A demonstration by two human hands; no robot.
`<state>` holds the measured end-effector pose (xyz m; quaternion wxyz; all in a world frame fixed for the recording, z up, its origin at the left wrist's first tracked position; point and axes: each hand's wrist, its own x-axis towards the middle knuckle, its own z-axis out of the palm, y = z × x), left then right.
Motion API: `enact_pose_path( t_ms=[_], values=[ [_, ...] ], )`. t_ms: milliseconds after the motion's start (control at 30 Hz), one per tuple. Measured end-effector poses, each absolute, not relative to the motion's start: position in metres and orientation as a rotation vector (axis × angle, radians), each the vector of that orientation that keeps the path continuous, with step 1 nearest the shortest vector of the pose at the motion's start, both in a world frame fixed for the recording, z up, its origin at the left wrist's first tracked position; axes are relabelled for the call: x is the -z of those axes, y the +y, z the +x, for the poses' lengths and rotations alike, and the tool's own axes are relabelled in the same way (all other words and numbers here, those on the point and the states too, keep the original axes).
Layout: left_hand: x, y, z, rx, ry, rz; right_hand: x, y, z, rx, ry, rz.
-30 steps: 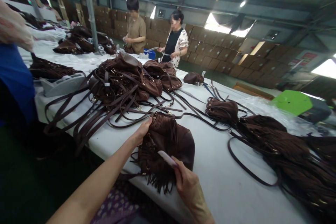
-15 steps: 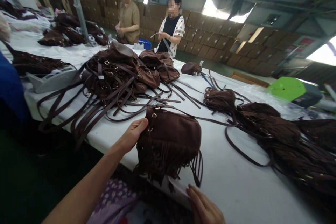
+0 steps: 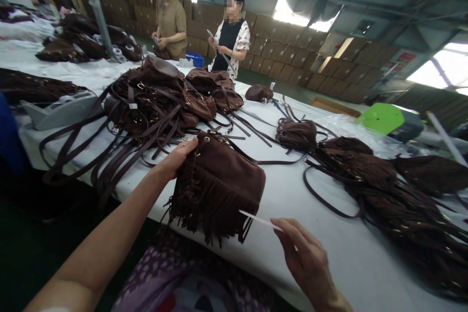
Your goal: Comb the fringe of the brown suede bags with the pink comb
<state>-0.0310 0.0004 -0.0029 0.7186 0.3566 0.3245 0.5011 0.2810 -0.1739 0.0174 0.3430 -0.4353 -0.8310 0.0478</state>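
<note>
A dark brown fringed bag with brass eyelets hangs tilted at the front edge of the white table. My left hand grips its upper left side, thumb on the near face and the other fingers hidden behind. In my right hand, a thin, white, pointed strip is pinched between thumb and fingers. Its tip reaches toward the fringe at the bag's lower right; whether it touches is unclear. From the bag's top a long strap runs right across the table.
Brown bags with trailing straps form a pile behind my left hand. More fringed bags lie along the right side. A green machine stands at far right. Two people work across the table, before stacked cartons.
My right hand has risen from below the bag to its right, bringing the white strip clear of the underside. The bag has tilted and shifted slightly left and up in my left hand.
</note>
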Motion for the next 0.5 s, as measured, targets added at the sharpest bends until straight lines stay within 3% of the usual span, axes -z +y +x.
enact_pose_path(
  t_ms=[300, 500],
  values=[
    [0.020, 0.019, -0.035, -1.091, 0.769, 0.725, 0.021, -0.130, 0.250, 0.127, -2.527, -1.214],
    [0.048, 0.041, -0.037, -1.050, 0.825, 0.692, 0.060, -0.140, 0.231, -0.447, -2.550, -1.341]
  ],
)
